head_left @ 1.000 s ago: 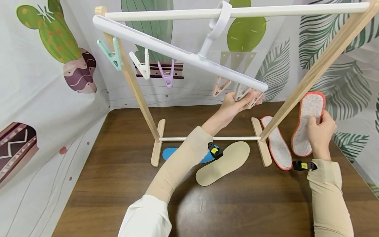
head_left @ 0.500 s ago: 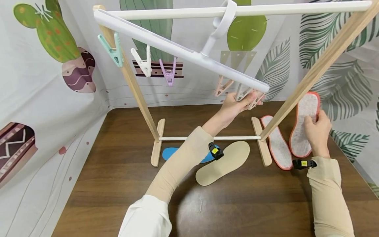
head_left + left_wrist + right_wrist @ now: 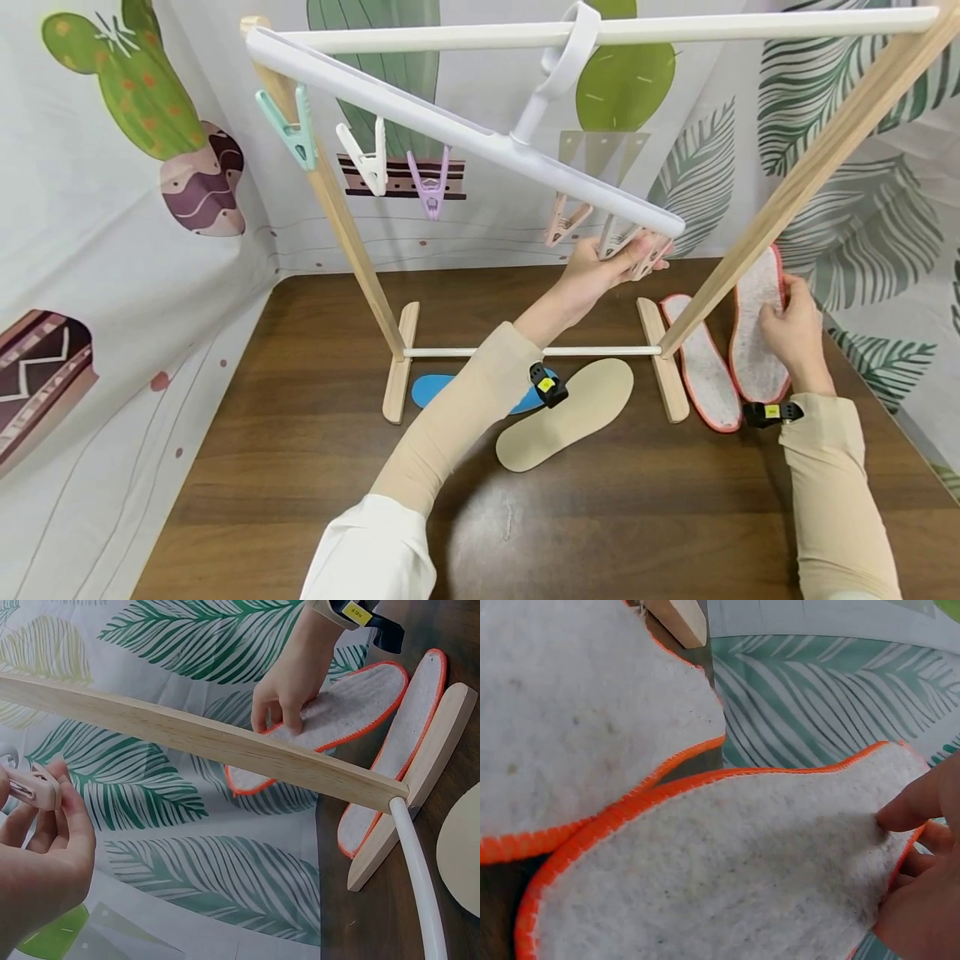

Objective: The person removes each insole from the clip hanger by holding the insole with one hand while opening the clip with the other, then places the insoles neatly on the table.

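Note:
My left hand [image 3: 585,279] grips a pale pink clothespin [image 3: 43,789] at the low right end of a white hanger [image 3: 450,125]. The hanger tilts down to the right, its hook on the rack's top rod [image 3: 465,36]. My right hand [image 3: 798,333] pinches the side of a grey felt insole [image 3: 752,342] with orange-red edging, thumb on its face. That insole is raised at its far end; its near end meets a matching insole [image 3: 705,375] lying by the rack's foot. In the right wrist view the insole's edge overlaps or touches its pair.
Mint [image 3: 292,129], white [image 3: 367,158] and purple [image 3: 431,183] clothespins hang on the hanger's left half. A wooden post [image 3: 802,183] stands between my hands. A beige insole [image 3: 566,417] partly covers a blue one [image 3: 431,390] on the table [image 3: 300,500].
My right hand has moved left with the felt insole, bringing it closer to the matching insole and the post. My left hand stays at the clothespin; the hanger has shifted very slightly right.

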A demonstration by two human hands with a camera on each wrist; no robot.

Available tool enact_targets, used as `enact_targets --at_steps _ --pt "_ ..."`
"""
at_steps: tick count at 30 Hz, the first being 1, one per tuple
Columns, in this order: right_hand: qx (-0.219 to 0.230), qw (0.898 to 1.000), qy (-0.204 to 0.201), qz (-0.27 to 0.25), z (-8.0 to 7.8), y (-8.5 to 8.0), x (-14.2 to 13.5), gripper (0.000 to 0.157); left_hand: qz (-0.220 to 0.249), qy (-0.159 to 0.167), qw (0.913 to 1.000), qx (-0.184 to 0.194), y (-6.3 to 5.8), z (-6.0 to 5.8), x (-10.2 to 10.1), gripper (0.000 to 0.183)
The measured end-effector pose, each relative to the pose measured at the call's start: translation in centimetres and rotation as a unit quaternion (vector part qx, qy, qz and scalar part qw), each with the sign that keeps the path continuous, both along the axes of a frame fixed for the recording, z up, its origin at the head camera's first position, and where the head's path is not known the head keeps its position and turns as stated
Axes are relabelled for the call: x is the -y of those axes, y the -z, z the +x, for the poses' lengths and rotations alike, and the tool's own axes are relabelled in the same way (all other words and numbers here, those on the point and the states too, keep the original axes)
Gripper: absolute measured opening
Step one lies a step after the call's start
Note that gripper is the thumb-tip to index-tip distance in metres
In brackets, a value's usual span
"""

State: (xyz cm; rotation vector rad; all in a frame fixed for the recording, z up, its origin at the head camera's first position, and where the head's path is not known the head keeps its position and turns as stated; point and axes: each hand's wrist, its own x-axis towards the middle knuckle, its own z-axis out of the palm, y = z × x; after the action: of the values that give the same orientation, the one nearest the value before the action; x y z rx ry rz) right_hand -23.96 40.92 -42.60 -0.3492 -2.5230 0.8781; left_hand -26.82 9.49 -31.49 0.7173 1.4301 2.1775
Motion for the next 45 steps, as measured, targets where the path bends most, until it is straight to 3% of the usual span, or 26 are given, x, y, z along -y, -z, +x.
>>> enact_targets --at_steps 10,24,36,45 --pt "0.024 0.998 -0.051 0.010 -0.1 0.6 -0.6 0.055 -0.006 0.005 1.0000 0.004 0.0 0.0 -0.1 0.033" --pt "0.097 0.993 -0.049 0.049 -0.6 2.0 -1.5 0.046 -0.007 0.004 0.9999 -0.008 -0.3 0.2 -0.2 0.033" --pt "0.136 0.986 -0.071 0.059 -1.3 3.4 -2.3 0.046 0.007 0.004 0.9994 -0.033 0.5 -0.4 -1.3 0.031" --pt "0.173 0.978 -0.098 0.057 -1.3 3.6 -2.2 0.051 0.007 0.014 0.9998 -0.009 -0.1 -0.1 -1.5 0.032"
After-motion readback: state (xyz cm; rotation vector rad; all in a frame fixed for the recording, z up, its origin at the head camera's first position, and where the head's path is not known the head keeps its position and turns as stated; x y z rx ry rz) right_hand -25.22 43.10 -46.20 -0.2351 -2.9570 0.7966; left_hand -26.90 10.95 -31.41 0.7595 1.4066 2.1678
